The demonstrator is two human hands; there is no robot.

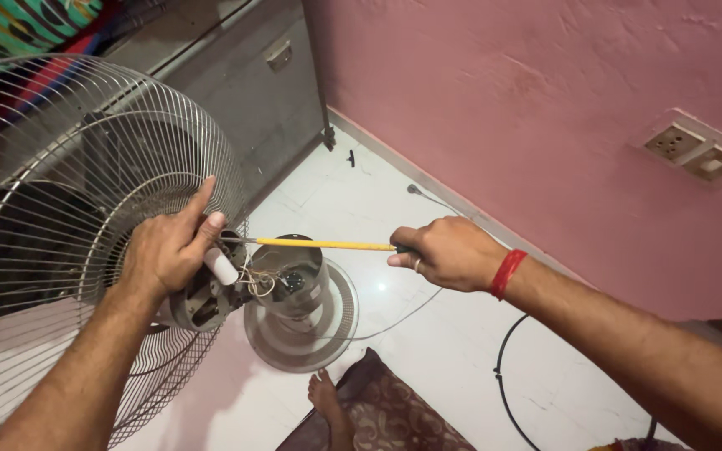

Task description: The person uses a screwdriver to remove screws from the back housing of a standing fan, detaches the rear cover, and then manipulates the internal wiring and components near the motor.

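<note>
1. Fan grille far left — wire guard, tilted toward the camera.
2. Left hand closed around the motor housing, white capacitor under the fingers.
3. Screwdriver, yellow shaft, tip at the motor's top edge; loose wires just below — a slip could nick them.
4. Right hand fisted on the handle.
</note>
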